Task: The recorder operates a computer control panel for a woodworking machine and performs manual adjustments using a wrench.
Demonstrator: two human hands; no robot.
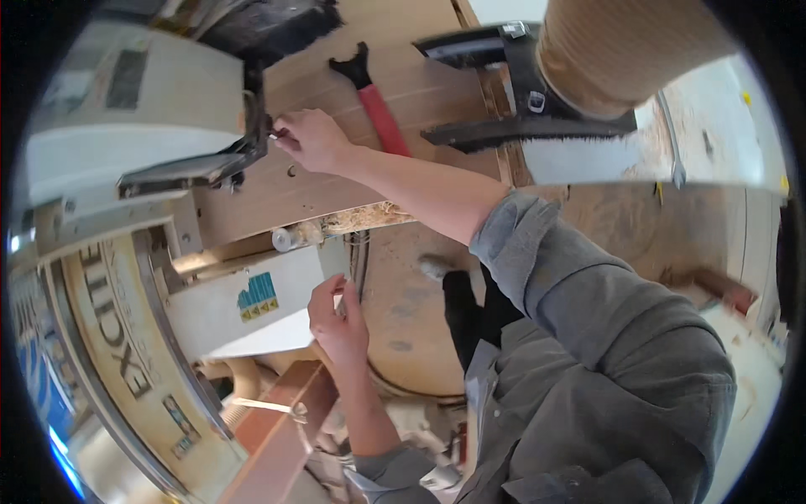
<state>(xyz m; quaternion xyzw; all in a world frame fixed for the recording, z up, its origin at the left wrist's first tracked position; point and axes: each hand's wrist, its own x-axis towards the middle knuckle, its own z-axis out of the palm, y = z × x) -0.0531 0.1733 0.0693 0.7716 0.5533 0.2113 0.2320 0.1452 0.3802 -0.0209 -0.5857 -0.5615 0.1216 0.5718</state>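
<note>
Right hand (312, 139): arm stretched out across the worktop; fingers pressed together, pinching a small metal part (275, 134) at the edge of the machine head; what kind of part it is cannot be told.
Left hand (336, 319): raised beside the white machine panel; fingers loosely curled, fingertips (340, 286) touching the panel's edge; holds nothing visible.
Small metal part: at the right hand's fingertips, against the dark bracket of the machine head, above the wooden panel.
Machine head (143, 109): large pale grey housing, upper left, with a dark metal bracket (227, 160) along its lower right side.
Wooden panel (353, 181): light brown board lying on the worktop under the right hand; a small round hole near the hand; rough, chipped lower edge.
Spanner (374, 97): black open jaw, red handle; lies on the wooden panel just beyond the right forearm.
Extraction hose (621, 50): wide ribbed beige tube, upper right, held in a black collar with a brush strip below.
White machine panel (252, 307): bears a small blue and yellow sticker; beside the left hand.
Floor (411, 311): dusted with sawdust; the person's shoe shows on it.
</note>
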